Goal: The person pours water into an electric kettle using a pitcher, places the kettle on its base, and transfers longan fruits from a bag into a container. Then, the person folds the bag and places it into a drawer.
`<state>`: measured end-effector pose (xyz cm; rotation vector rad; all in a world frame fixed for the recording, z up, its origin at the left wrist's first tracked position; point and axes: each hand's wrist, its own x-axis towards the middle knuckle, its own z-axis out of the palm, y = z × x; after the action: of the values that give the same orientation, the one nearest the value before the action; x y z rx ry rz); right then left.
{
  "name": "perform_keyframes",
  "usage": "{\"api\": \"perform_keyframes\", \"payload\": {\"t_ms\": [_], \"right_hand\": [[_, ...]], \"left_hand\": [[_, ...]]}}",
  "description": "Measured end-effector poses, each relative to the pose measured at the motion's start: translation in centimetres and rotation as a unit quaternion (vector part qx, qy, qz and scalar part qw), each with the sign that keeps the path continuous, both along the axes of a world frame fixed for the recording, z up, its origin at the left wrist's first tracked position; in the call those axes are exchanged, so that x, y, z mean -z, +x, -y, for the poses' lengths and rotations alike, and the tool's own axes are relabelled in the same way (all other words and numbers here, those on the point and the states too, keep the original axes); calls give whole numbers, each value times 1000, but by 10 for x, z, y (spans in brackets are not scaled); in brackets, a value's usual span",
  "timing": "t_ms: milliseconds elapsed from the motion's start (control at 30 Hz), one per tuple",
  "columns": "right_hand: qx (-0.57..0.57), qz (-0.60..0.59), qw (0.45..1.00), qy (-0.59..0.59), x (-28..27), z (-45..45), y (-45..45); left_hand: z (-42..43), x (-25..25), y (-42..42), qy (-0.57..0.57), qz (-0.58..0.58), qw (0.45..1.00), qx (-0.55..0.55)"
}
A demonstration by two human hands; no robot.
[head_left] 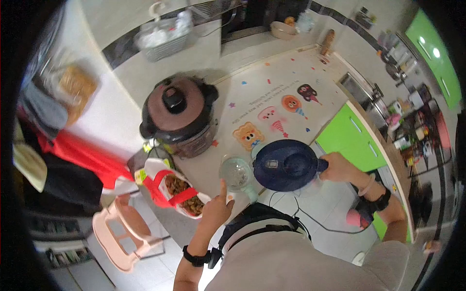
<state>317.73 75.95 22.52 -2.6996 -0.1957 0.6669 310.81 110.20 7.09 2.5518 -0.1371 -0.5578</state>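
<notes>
1. Well over to the left, red cloth (pixel 90 155) hangs above a pale pink chair (pixel 138 225) standing on the tiled floor.
2. Next comes a white-and-red packet (pixel 154 169), its opening showing brown pieces (pixel 177 186); it lies near the tabletop's (pixel 301 77) edge, in front of a dark, lidded electric cooker (pixel 177 116).
3. Just right of the packet is the left hand (pixel 217 209), with the index finger outstretched toward the mug and no object visible in its grasp; whether the fingertip touches the mug cannot be told.
4. Past that fingertip, a clear mug (pixel 236 172) with a pale green handle sits on the tabletop near its front edge, beside printed cartoon figures (pixel 247 136).
5. Right beside the mug is the blue-lidded pitcher (pixel 286 165), at the tabletop's front edge; whether it rests there or is held up is unclear.
6. Farther right, the right hand (pixel 336 167) is wrapped around the pitcher's handle, near the green cabinet doors (pixel 347 138).
</notes>
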Motion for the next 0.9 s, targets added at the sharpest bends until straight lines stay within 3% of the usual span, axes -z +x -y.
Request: {"api": "perform_keyframes", "payload": {"t_ms": [67,133,167,233,400,500,567,633,667,733,767,833,900], "right_hand": [[64,11,996,59,32,39,-28],[191,-34,957,215,68,75,-60],[212,-27,952,219,79,85,-76],[328,-7,894,307,98,101,-105],[459,-30,847,267,168,157,-152],[430,16,893,132,224,161,-148],[447,30,889,96,289,160,-137],[449,17,892,43,352,162,-116],[445,-5,895,38,373,163,-106],[465,3,884,38,424,161,-84],[470,15,882,30,441,157,-72],[474,20,878,68,457,153,-46],[471,24,875,108,475,141,-19]], "left_hand": [[3,-10,7,22,3,999,22],[5,-14,15,43,6,998,49],[4,-13,17,53,-2,997,51],[5,-11,25,69,-7,994,81],[20,-22,44,199,-57,970,126],[5,-6,53,265,-52,943,195],[29,-36,60,282,-128,932,189],[-23,1,75,278,-91,882,370],[-47,12,77,289,-91,871,386],[-73,27,85,221,106,835,493],[-51,16,87,227,105,830,498],[10,-23,73,360,-107,892,253],[4,-20,70,326,-82,912,235]]}}
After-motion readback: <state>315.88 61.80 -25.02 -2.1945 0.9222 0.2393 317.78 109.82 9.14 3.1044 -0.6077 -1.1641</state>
